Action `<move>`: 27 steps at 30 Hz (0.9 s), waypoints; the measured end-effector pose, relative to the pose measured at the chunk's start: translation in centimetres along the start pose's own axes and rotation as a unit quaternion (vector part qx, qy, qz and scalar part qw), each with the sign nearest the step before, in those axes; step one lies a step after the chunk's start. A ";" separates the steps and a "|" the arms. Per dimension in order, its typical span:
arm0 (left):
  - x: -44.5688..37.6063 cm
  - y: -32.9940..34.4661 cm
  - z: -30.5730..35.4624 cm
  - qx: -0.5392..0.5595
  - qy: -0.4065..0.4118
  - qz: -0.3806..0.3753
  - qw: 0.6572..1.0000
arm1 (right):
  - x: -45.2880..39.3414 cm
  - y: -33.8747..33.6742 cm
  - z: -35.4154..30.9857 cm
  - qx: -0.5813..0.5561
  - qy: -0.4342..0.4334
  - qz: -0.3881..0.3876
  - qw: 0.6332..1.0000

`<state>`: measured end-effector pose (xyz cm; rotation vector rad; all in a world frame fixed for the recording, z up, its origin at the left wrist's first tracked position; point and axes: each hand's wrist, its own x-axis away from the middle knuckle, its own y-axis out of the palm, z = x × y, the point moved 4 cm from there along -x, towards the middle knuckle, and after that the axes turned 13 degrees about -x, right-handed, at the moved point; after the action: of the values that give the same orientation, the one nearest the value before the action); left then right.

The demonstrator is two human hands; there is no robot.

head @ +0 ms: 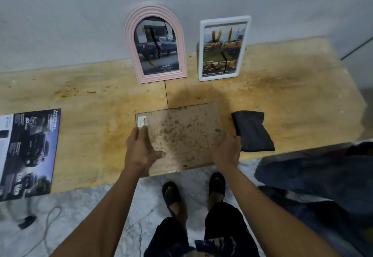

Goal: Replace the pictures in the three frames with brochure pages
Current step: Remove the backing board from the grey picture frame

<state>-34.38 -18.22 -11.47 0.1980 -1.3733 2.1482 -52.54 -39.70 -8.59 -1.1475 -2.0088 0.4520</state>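
A rectangular frame (181,133) lies face down on the wooden table, its stained brown backing board up, a white label at its far left corner. My left hand (141,147) rests flat on its left part, fingers spread. Gripping its right edge is my right hand (227,148). A pink arched frame (155,45) with a dark pickup page leans on the wall. Beside it stands a white rectangular frame (223,48) with a yellow truck page. A brochure (28,154) lies open at the table's left end.
A folded dark cloth (252,131) lies right of the face-down frame. The plywood table (96,115) runs along a grey wall. My sandalled feet (193,190) stand on a marbled floor, a cable (50,226) at left, dark fabric (323,176) at right.
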 end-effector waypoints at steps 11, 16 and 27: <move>-0.8 1.3 0.0 -0.190 0.047 -0.074 0.978 | 0.3 0.8 0.9 -0.264 0.177 0.125 0.940; -0.6 1.1 0.2 -0.198 0.054 -0.068 0.976 | -0.7 0.6 1.7 -0.269 0.189 0.095 0.940; -0.8 1.2 0.5 -0.168 0.028 -0.079 0.982 | -3.8 -1.6 0.5 -0.065 -0.003 -0.055 0.996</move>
<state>-34.44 -19.31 -12.57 0.1082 -1.6048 1.7491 -52.63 -43.72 -9.59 -1.1081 -2.1195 0.2729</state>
